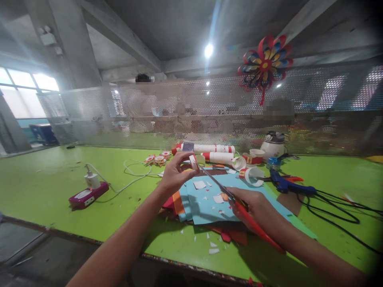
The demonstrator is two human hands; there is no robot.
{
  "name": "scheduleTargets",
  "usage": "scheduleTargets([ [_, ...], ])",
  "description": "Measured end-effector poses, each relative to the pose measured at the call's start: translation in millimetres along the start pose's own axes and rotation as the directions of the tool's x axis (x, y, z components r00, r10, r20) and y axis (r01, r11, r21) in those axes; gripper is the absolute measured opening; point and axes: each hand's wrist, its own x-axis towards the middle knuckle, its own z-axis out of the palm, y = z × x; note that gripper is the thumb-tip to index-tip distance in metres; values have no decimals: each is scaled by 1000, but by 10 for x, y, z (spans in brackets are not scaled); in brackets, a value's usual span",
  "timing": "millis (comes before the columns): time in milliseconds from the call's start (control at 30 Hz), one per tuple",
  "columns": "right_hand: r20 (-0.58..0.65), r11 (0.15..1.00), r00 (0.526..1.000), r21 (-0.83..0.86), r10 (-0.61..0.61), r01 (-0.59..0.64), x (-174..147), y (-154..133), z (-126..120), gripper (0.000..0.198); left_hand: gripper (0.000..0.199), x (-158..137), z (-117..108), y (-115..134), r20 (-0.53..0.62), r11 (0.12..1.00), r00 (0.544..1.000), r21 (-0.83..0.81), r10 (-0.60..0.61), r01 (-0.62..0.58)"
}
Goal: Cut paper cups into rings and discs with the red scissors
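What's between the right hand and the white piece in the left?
Head view: scissor blades span from the right hand toward the white piece in the left hand; contact with it is unclear.

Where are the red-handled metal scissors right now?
In the head view, the red-handled metal scissors are right of centre, held in the right hand, blades extending over the light-blue paper sheets toward the left hand.

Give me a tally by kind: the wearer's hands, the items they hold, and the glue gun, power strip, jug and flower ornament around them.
Hands: 2 (left hand, right hand)
Scissors: 1
Held white piece: 1
Glue gun: 1
Power strip: 1
Jug: 1
Flower ornament: 1
Total: 8
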Motion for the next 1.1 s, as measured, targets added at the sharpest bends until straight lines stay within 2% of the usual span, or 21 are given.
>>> scheduleTargets([
  [167,-6,1000,1000,1,21,-21,-7,-55,-33,27,45,-3,-15,-34,10,999,999,-38,-36,36],
  [400,-41,999,999,33,14,-12,-12,-71,-42,30,45,-2,-31,-41,19,998,998,-3,-57,57],
  [600,-54,999,999,44,-8,10,-12,-50,-17,29,46,2,-36,-72,0,999,999,-18,-42,42],
  [800,-20,1000,1000,7,20,-20,-19,-56,-17,18,45,2,-44,-95,13,1000,1000,16,-19,19],
  [1100,24,998,1000,-54,19,-18,-37,26,-6,27,45,-12,-49,-46,25,998,999,53,-23,21],
])
